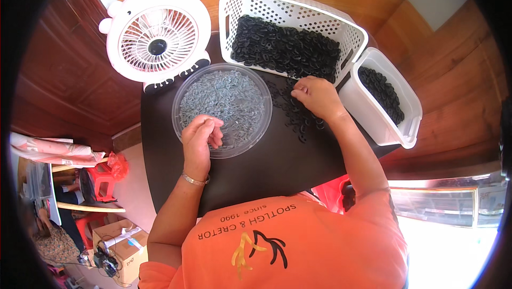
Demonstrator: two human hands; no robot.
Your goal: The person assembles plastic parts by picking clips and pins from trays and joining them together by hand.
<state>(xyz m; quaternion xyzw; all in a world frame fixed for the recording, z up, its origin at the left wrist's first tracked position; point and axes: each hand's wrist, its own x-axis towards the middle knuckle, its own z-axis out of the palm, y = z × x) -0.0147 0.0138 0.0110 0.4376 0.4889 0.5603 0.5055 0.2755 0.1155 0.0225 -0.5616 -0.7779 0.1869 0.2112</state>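
Observation:
My left hand (200,135) is over the near left rim of a round clear plastic tub (249,149). Its fingers are curled together; whatever they hold is too small to make out. Many small grey-blue metal pieces (213,94), hook-like in shape, fill the tub. To the right, my right hand (319,98) has thumb and fingers pinched together above loose black curved pieces (296,115) scattered on the dark table (277,169). I cannot see what is in that pinch.
A white perforated basket (341,25) full of black pieces stands at the back. Right of it is a smaller white bin (368,115) with more of them. A white animal-shaped fan (158,43) stands back left. Beyond the table lie a cardboard box (125,243) and a red stool (104,179).

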